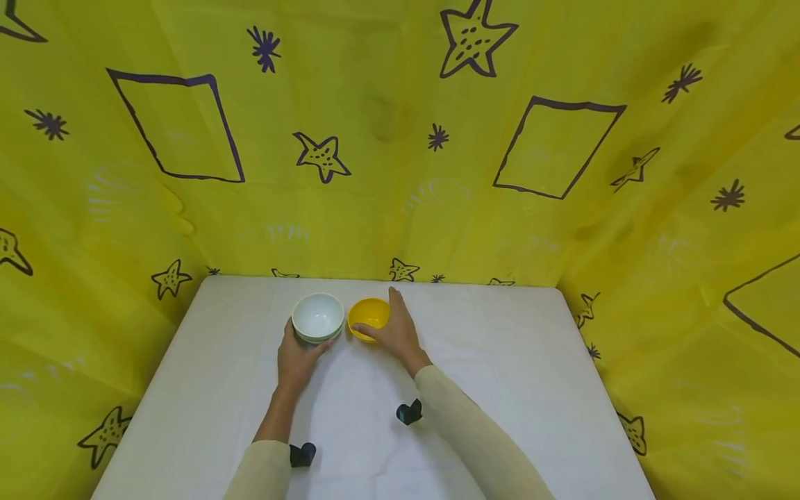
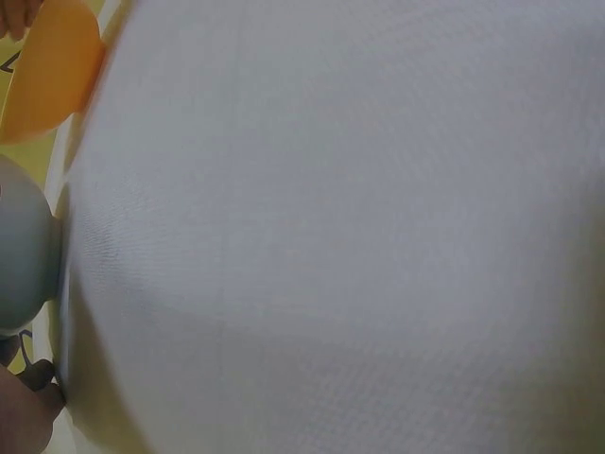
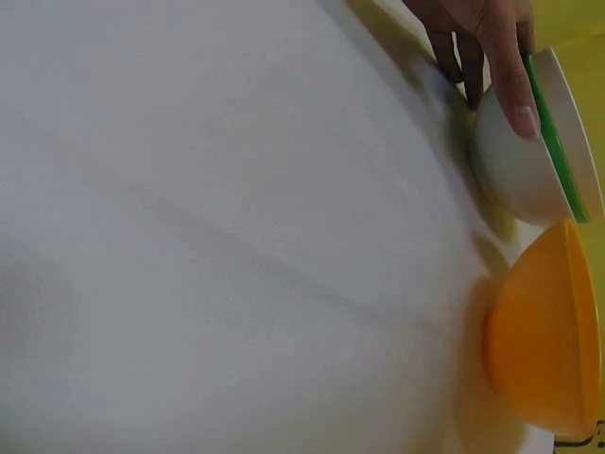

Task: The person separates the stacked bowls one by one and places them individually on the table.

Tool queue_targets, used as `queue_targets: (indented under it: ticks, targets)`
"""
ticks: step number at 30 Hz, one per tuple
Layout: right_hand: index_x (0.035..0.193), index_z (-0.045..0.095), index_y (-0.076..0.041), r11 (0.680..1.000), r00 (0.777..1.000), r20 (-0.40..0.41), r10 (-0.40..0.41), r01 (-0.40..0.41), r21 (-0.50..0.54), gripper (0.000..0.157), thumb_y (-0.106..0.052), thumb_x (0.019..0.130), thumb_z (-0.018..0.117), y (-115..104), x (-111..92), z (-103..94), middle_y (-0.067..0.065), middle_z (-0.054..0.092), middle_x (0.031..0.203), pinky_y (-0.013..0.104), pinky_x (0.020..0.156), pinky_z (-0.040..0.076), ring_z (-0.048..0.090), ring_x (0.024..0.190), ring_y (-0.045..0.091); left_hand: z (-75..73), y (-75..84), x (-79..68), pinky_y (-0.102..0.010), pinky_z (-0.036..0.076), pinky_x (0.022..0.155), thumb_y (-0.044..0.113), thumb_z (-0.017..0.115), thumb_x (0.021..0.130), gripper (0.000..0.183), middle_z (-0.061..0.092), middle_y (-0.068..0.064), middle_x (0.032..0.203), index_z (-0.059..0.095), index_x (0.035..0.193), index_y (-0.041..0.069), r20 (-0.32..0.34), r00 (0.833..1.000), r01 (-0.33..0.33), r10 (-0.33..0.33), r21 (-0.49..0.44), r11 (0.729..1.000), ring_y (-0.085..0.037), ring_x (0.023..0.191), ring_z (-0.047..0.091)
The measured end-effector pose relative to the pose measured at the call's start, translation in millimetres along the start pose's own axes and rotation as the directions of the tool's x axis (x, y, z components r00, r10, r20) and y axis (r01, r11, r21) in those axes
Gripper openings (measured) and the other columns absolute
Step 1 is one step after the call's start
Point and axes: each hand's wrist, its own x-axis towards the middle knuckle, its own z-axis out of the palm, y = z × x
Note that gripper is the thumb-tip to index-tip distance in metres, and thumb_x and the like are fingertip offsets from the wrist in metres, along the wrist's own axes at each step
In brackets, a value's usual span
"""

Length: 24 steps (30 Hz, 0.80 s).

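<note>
Sleeves (image 1: 481,434) foremost, left hand (image 1: 298,357) grips stacked bowls (image 1: 319,317) beside yellow bowl (image 1: 370,312).

The table (image 1: 531,417) is white on top, with faint creases. Near its far edge stands a little stack of pale bowls (image 1: 319,318) with a green rim (image 3: 558,147) showing. A yellow bowl (image 1: 371,312) stands just beside it, on the right.

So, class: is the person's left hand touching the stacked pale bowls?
Touching. In the right wrist view, the left hand rests its thumb against the outside of the stacked pale bowls, with no gap showing.
</note>
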Motion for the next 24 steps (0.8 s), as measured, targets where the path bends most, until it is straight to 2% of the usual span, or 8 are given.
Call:
queue_targets:
  ticks: [5, 9, 13, 18, 21, 24]
  targets:
    - [0.166, 0.024, -0.004, 0.997, 0.996, 0.034, -0.078, 0.078, -0.012, 0.121, -0.059, 0.079, 0.087, -22, 6, 7.7, 0.017, 0.025, 0.171, 0.054, 0.124, 0.028, 0.027, 0.156, 0.034, -0.6, 0.4, -0.7, -0.055, 0.025, 0.125, 0.02, 0.095, 0.08, 0.11, 0.039, -0.027, 0.161, 0.026, 0.163, -0.001, 0.004, 1.0, -0.013, 0.013, 0.002, 1.0, -0.043, 0.15, 0.036]
    - [0.167, 0.022, -0.004, 0.993, 0.989, 0.097, -0.116, 0.118, -0.014, 0.125, -0.064, 0.078, 0.086, -37, 8, 17.0, 0.014, 0.024, 0.172, 0.048, 0.126, 0.025, 0.022, 0.158, 0.029, -1.1, 1.3, -1.1, -0.057, 0.027, 0.124, 0.022, 0.094, 0.081, 0.109, 0.04, -0.027, 0.161, 0.026, 0.163, 0.0, 0.009, 1.0, -0.014, 0.014, 0.008, 1.0, -0.044, 0.149, 0.037]
    - [0.167, 0.021, -0.004, 0.988, 0.978, 0.146, -0.148, 0.152, -0.017, 0.129, -0.064, 0.075, 0.088, -51, 11, 26.0, 0.014, 0.023, 0.173, 0.047, 0.125, 0.026, 0.02, 0.159, 0.026, -1.2, 3.4, -0.3, -0.057, 0.028, 0.123, 0.022, 0.093, 0.083, 0.106, 0.041, -0.028, 0.16, 0.026, 0.162, -0.001, 0.007, 1.0, -0.026, 0.026, 0.014, 1.0, -0.045, 0.149, 0.037]
    - [0.166, 0.024, -0.004, 0.985, 0.973, 0.178, -0.15, 0.163, -0.061, 0.127, -0.063, 0.075, 0.089, -64, 14, 38.4, 0.014, 0.03, 0.17, 0.047, 0.12, 0.038, 0.034, 0.154, 0.03, -2.5, 4.9, 0.6, -0.059, 0.028, 0.123, 0.017, 0.091, 0.084, 0.102, 0.04, -0.032, 0.159, 0.027, 0.161, -0.005, -0.008, 0.998, -0.057, 0.058, 0.023, 0.998, -0.048, 0.148, 0.036]
    - [0.165, 0.027, -0.003, 0.987, 0.971, 0.205, -0.125, 0.143, -0.079, 0.126, -0.063, 0.074, 0.09, -68, 12, 45.8, 0.014, 0.035, 0.167, 0.044, 0.114, 0.046, 0.047, 0.143, 0.031, -3.3, 4.9, -1.2, -0.06, 0.028, 0.122, 0.015, 0.089, 0.085, 0.101, 0.039, -0.033, 0.159, 0.026, 0.161, -0.006, 0.002, 0.999, -0.05, 0.05, 0.019, 0.999, -0.05, 0.148, 0.036]
    - [0.165, 0.028, -0.003, 0.988, 0.969, 0.224, -0.099, 0.123, -0.098, 0.125, -0.062, 0.074, 0.09, -69, 10, 52.3, 0.015, 0.039, 0.164, 0.041, 0.11, 0.05, 0.054, 0.135, 0.03, -3.4, 4.4, -3.7, -0.061, 0.028, 0.122, 0.013, 0.087, 0.086, 0.1, 0.038, -0.034, 0.159, 0.024, 0.161, -0.006, 0.014, 0.999, -0.035, 0.034, 0.014, 0.999, -0.051, 0.148, 0.035]
